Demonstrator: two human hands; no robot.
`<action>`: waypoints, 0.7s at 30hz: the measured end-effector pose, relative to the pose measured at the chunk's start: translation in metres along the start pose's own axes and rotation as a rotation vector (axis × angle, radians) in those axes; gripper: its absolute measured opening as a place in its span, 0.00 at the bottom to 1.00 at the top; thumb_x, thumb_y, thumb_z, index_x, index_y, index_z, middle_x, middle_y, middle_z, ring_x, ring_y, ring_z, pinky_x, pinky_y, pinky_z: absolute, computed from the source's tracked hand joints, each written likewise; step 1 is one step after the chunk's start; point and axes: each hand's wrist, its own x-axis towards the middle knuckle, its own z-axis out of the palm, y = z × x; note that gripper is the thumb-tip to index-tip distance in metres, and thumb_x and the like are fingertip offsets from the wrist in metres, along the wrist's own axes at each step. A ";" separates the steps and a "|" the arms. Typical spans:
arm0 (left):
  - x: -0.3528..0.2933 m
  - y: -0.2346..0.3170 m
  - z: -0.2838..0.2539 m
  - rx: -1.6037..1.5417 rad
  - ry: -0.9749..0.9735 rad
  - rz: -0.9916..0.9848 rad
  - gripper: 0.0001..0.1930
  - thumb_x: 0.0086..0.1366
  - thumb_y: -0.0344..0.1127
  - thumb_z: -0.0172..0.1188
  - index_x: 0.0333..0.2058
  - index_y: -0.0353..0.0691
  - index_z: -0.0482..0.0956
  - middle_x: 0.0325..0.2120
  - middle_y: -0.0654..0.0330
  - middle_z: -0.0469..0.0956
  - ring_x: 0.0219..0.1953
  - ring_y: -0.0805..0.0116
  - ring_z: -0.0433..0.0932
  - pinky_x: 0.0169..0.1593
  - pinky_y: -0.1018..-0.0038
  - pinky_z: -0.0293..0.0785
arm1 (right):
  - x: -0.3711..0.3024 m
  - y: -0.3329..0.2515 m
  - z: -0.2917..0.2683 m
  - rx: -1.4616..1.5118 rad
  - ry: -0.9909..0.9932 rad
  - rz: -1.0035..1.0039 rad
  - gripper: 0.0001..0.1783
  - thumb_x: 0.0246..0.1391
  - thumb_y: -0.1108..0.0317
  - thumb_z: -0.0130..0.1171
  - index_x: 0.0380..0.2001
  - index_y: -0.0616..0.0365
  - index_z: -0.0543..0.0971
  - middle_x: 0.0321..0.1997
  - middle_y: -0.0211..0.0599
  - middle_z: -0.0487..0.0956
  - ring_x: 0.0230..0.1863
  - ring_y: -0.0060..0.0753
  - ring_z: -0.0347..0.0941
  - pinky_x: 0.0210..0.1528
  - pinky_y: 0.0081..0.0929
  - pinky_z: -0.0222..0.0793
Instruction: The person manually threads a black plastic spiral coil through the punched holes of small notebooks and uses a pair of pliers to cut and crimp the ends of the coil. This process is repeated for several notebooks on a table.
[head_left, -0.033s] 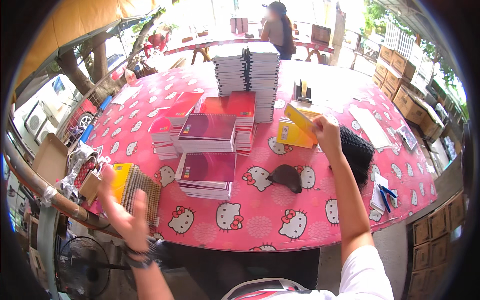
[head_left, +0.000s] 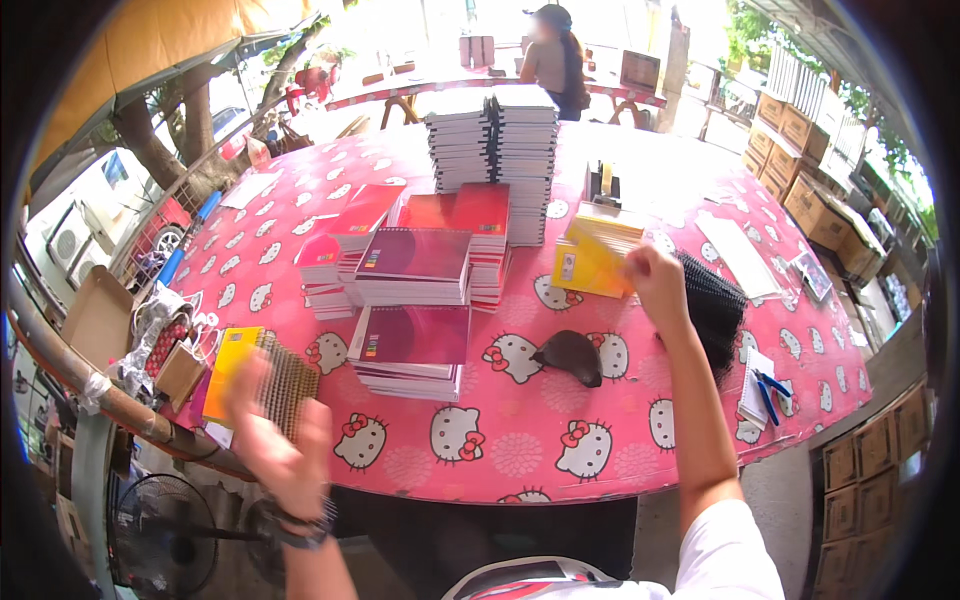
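Note:
My right hand (head_left: 657, 285) is closed at the right edge of a yellow notebook (head_left: 590, 262), thumb and fingers pinched together there. That notebook tops a stack of the same kind, its pages showing at the far side. My left hand (head_left: 280, 450) is off the table's front left edge, fingers spread and somewhat blurred, holding nothing. Just beyond it is a row of yellow spiral-bound notebooks (head_left: 232, 370), partly hidden by the fingers. A bundle of black binding spirals (head_left: 712, 305) lies beside my right wrist. A dark, smooth object (head_left: 570, 357), perhaps a computer mouse, lies nearer me.
Purple notebooks (head_left: 415, 335) stand in the middle, with red notebooks (head_left: 480, 208) and tall white stacks (head_left: 527, 150) behind. A tape dispenser (head_left: 605, 182) sits farther back. Blue-handled pliers (head_left: 768, 395) rest on a small notepad at right. A person (head_left: 553, 65) stands beyond the table.
The yellow cover or notebook that my right hand held raised and tilted is now lower, against the stack. My left hand has moved slightly right and toward me.

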 end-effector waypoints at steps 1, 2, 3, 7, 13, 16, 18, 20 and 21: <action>-0.035 0.012 0.030 -0.220 -0.196 0.027 0.29 0.54 0.33 0.63 0.55 0.35 0.66 0.54 0.51 0.67 0.56 0.56 0.66 0.60 0.62 0.60 | -0.030 -0.028 -0.009 0.099 -0.028 -0.162 0.05 0.41 0.80 0.59 0.25 0.60 0.77 0.26 0.40 0.78 0.27 0.38 0.76 0.30 0.27 0.71; -0.047 0.033 0.055 -0.181 -0.264 -0.049 0.29 0.55 0.36 0.65 0.54 0.35 0.67 0.52 0.50 0.69 0.55 0.57 0.67 0.57 0.63 0.65 | -0.057 -0.045 -0.014 0.290 -0.168 0.034 0.06 0.39 0.82 0.60 0.23 0.60 0.76 0.24 0.37 0.76 0.26 0.34 0.75 0.29 0.26 0.71; -0.061 0.041 0.075 -0.204 -0.340 -0.130 0.29 0.57 0.39 0.64 0.55 0.36 0.66 0.53 0.51 0.69 0.55 0.61 0.68 0.57 0.66 0.64 | -0.080 -0.068 -0.014 0.237 -0.229 -0.081 0.08 0.39 0.83 0.61 0.24 0.59 0.77 0.24 0.35 0.76 0.26 0.30 0.75 0.29 0.24 0.71; -0.137 0.023 0.116 -0.731 -0.576 -0.714 0.21 0.63 0.30 0.59 0.54 0.36 0.66 0.46 0.55 0.74 0.47 0.71 0.74 0.50 0.74 0.70 | -0.150 -0.090 0.016 0.467 -0.293 0.004 0.07 0.47 0.78 0.62 0.31 0.59 0.77 0.27 0.32 0.77 0.28 0.23 0.73 0.30 0.20 0.70; -0.159 0.005 0.118 -0.520 -0.529 -0.569 0.26 0.61 0.27 0.59 0.56 0.37 0.62 0.45 0.56 0.74 0.49 0.65 0.72 0.56 0.68 0.64 | -0.188 -0.098 0.053 0.943 -0.067 0.570 0.05 0.58 0.75 0.54 0.39 0.62 0.73 0.31 0.23 0.74 0.34 0.12 0.69 0.35 0.13 0.66; -0.117 0.054 0.116 0.002 -0.248 -0.125 0.32 0.56 0.29 0.61 0.59 0.38 0.62 0.48 0.54 0.72 0.53 0.58 0.70 0.64 0.62 0.51 | -0.174 -0.104 0.056 0.893 -0.046 0.475 0.04 0.58 0.73 0.56 0.37 0.59 0.75 0.31 0.22 0.73 0.32 0.10 0.66 0.35 0.12 0.63; -0.111 0.060 0.121 0.099 -0.469 0.045 0.28 0.56 0.29 0.61 0.56 0.41 0.67 0.45 0.57 0.75 0.51 0.61 0.71 0.62 0.62 0.53 | -0.170 -0.101 0.054 0.826 -0.157 0.395 0.04 0.58 0.74 0.56 0.37 0.60 0.76 0.31 0.25 0.75 0.32 0.12 0.68 0.34 0.14 0.65; -0.112 0.058 0.128 0.135 -0.630 0.078 0.22 0.54 0.29 0.62 0.50 0.45 0.75 0.37 0.64 0.78 0.43 0.67 0.74 0.53 0.65 0.61 | -0.155 -0.082 0.041 0.737 -0.319 0.271 0.04 0.57 0.76 0.55 0.35 0.61 0.77 0.31 0.32 0.77 0.33 0.16 0.72 0.34 0.18 0.69; -0.112 0.055 0.129 0.119 -0.619 0.098 0.21 0.53 0.28 0.62 0.49 0.45 0.77 0.36 0.65 0.78 0.41 0.68 0.74 0.50 0.67 0.61 | -0.145 -0.064 0.032 0.584 -0.262 0.213 0.04 0.55 0.75 0.56 0.33 0.62 0.78 0.32 0.35 0.78 0.32 0.18 0.73 0.33 0.19 0.70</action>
